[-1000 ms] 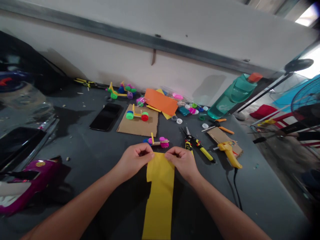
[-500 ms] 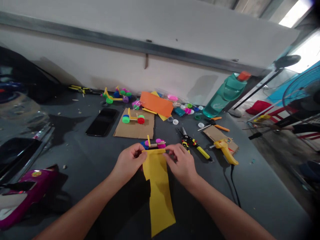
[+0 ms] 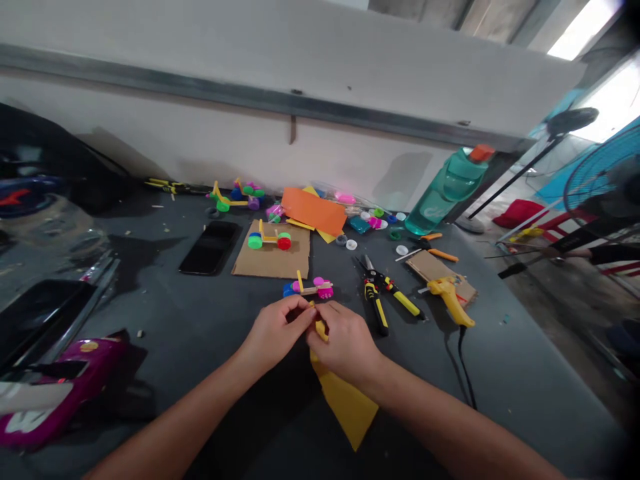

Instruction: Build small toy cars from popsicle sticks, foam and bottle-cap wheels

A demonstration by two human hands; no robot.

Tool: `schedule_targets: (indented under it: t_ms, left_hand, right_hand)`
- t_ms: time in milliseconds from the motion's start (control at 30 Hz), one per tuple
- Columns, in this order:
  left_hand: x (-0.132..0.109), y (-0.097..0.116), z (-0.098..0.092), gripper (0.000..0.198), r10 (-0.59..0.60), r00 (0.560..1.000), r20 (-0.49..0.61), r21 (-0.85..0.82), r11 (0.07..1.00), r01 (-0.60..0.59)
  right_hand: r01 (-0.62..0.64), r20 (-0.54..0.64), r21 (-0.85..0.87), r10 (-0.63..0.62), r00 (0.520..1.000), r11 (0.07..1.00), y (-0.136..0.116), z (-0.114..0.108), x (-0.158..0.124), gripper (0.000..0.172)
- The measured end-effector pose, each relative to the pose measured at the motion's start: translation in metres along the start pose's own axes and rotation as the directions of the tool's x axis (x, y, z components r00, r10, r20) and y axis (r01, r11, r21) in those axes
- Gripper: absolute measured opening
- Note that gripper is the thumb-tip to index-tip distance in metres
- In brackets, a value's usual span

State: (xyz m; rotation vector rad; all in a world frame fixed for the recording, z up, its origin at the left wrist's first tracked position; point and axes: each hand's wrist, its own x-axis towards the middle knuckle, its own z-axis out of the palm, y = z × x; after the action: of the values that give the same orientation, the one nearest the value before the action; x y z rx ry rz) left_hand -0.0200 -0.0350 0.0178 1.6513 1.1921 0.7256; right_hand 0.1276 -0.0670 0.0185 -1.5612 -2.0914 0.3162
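A yellow sheet [image 3: 347,403], paper or thin foam, hangs slanting down to the right from my fingers. My left hand [image 3: 277,330] pinches its folded upper end, fingertips touching those of my right hand [image 3: 345,340], which closes round the same end. My fingers hide most of the fold. Just beyond them stands a small toy car [image 3: 309,288] with pink and blue wheels and a yellow upright stick. Pliers or snips [image 3: 376,307] with yellow-black handles lie to the right of my right hand.
Another toy car [image 3: 270,239] rests on a cardboard piece [image 3: 273,263], beside a black phone [image 3: 210,248]. At right are a yellow glue gun [image 3: 450,303] with its cord and a teal bottle [image 3: 445,193]. An orange sheet [image 3: 315,210] lies behind; a purple device [image 3: 65,393] sits left.
My hands have come together from the two corners of the sheet's upper edge. The sheet now hangs turned, its lower end swung to the right, and its top is bunched in my fingers.
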Motion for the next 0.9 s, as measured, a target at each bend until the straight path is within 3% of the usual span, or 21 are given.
schedule_targets:
  t_ms: [100,167,233,300,467,733,900]
  left_hand:
    - [0.000,0.001,-0.011,0.030,0.026,0.995,-0.099,0.106,0.994,-0.016]
    - [0.001,-0.001,-0.020,0.026,0.102,0.968,-0.229,0.245,0.969,-0.044]
    - [0.003,-0.006,-0.026,0.020,0.180,0.942,-0.283,0.370,0.927,-0.066]
    - [0.006,-0.011,-0.027,0.021,0.242,0.932,-0.271,0.468,0.879,-0.092]
    - [0.014,-0.030,-0.018,0.048,0.380,0.917,-0.125,0.590,0.771,-0.239]
    - [0.019,-0.043,-0.019,0.034,0.384,0.917,-0.105,0.549,0.792,-0.268]
    - [0.019,-0.041,-0.020,0.032,0.355,0.928,-0.112,0.538,0.807,-0.244]
  right_hand:
    - [-0.051,-0.017,0.017,0.051,0.999,0.999,0.008,-0.012,0.007,0.023]
    - [-0.121,-0.055,0.022,0.122,0.991,0.992,0.011,-0.021,0.013,0.028]
    - [-0.178,-0.095,0.026,0.180,0.979,0.984,0.012,-0.030,0.019,0.030]
    - [-0.192,-0.117,0.025,0.194,0.974,0.981,0.009,-0.037,0.025,0.029]
    - [-0.141,-0.126,-0.069,0.131,0.983,0.988,-0.005,-0.042,0.039,0.024]
    - [-0.098,-0.008,-0.336,0.101,0.995,0.937,-0.016,-0.025,0.063,0.014]
    - [-0.081,0.063,-0.336,0.108,0.992,0.938,-0.014,-0.018,0.068,0.017]
